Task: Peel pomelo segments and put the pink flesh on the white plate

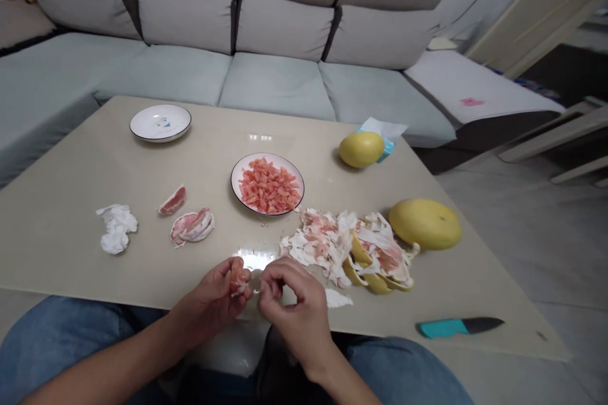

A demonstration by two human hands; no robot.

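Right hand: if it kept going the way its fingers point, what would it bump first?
The right hand would probably touch the pink pomelo piece held in the left hand first, though depth is hard to judge from this view.

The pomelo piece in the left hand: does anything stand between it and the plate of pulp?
Nothing visible: only tabletop with glare lies between the pomelo piece in the left hand and the plate of pulp. The peel pile sits to the right.

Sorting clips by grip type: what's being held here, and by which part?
The left hand holds a piece of pink pomelo flesh in its curled fingers, by the piece's lower part. The right hand's fingertips are pinched; anything between them cannot be told.
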